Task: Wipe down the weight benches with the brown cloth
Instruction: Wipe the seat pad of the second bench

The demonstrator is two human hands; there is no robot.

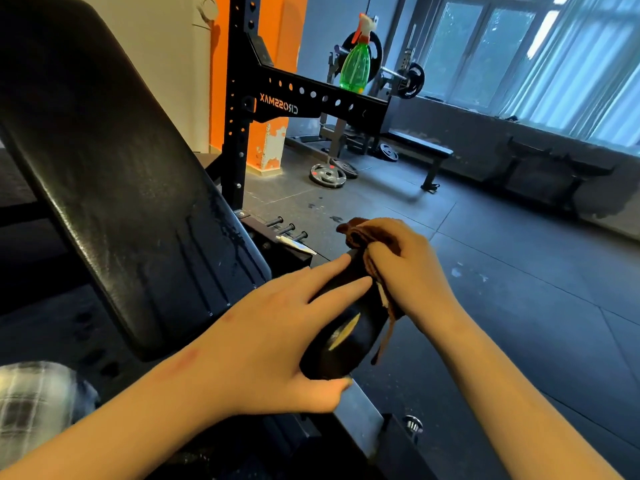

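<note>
Left hand (277,327), glossy cylindrical pad (343,337), crumpled brown cloth (360,233)

Daylight only, cool blue, coming through the curtained windows (485,46) upper right; curtains blown out near the top. Room otherwise dim. Soft sheen on the black backrest pad (104,168); lower-left corner sinks to near black. Wide-angle bending: rack upright (239,98) and window frames lean and curve toward the edges. Plaid fabric (31,403) bottom left is smeared, and the far bench (540,174) is soft.
</note>
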